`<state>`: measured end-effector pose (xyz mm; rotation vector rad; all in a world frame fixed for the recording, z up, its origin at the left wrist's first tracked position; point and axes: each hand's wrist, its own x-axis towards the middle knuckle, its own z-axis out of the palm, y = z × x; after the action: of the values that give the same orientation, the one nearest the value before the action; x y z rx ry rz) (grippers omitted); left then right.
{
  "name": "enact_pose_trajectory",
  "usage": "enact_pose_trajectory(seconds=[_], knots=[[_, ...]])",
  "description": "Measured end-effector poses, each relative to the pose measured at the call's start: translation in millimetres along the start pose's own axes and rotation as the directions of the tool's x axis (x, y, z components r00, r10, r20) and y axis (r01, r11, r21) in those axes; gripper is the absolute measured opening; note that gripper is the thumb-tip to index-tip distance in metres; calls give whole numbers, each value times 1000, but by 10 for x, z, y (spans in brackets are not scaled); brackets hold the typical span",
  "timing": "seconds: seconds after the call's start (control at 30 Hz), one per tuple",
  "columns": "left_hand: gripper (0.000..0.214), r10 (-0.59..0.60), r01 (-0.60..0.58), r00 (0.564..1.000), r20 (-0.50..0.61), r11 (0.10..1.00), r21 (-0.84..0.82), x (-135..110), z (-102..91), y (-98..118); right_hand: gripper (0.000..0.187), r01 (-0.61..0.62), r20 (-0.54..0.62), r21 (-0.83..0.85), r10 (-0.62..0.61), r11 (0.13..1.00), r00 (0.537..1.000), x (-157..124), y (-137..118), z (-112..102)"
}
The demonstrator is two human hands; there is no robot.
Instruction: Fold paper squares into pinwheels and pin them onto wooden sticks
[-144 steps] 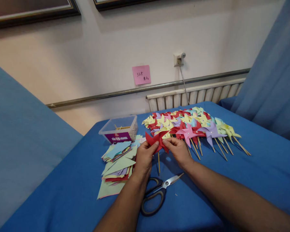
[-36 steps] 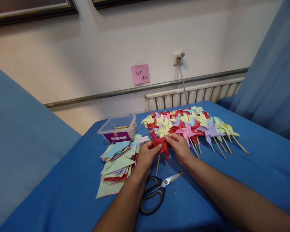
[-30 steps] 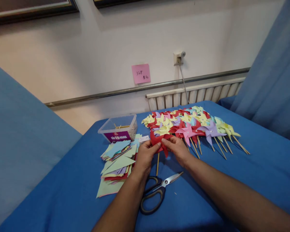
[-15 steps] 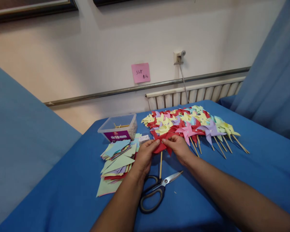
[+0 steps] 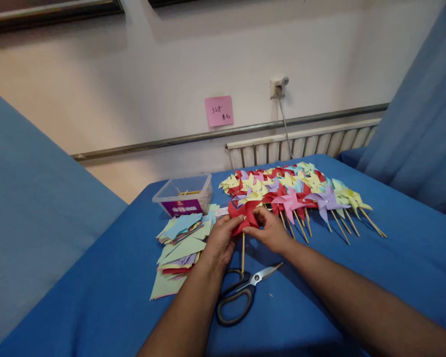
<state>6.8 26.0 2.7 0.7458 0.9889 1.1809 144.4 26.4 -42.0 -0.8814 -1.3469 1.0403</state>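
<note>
A red paper pinwheel [image 5: 249, 212] on a thin wooden stick [image 5: 243, 253] is held between my two hands above the table. My left hand [image 5: 222, 239] grips it from the left, the thumb pressed near the pin at its centre. From the right, my right hand [image 5: 271, 229] pinches a lower blade with thumb and fingers. Just below, scissors [image 5: 255, 278] with dark handles lie on the blue cloth, blades partly apart. To the left of my left hand are stacks of cut coloured paper [image 5: 184, 250].
Many finished pinwheels [image 5: 292, 201] in several colours cover the far right of the blue-covered table [image 5: 319, 277]. A clear plastic box [image 5: 186, 196] with sticks stands at the back left. Behind are a radiator [image 5: 301, 141], a rail and a wall socket [image 5: 278, 88].
The red pinwheel has turned so its blades show more fully. My right thumb has moved down from beside its centre to a lower blade; my left hand keeps its grip.
</note>
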Motion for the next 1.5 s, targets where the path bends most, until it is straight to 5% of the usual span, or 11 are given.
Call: enact_pose_trajectory(seconds=[0.67,0.9,1.27,1.5], knots=[[15,-123,122,992,-7,991,-55,26,-52,-32,39,89,20,-141,-87,986,996,-7,-11,-43],[17,-118,116,992,-37,992,-57,60,-79,-53,44,109,76,-387,-87,916,993,-50,-50,-42],[14,-145,142,989,-36,987,-72,31,-59,-46,32,115,-21,-202,-121,973,992,-18,-13,-37],[18,-86,84,996,-31,995,-50,46,-64,-69,47,75,49,-240,-65,968,997,-45,-22,-32]])
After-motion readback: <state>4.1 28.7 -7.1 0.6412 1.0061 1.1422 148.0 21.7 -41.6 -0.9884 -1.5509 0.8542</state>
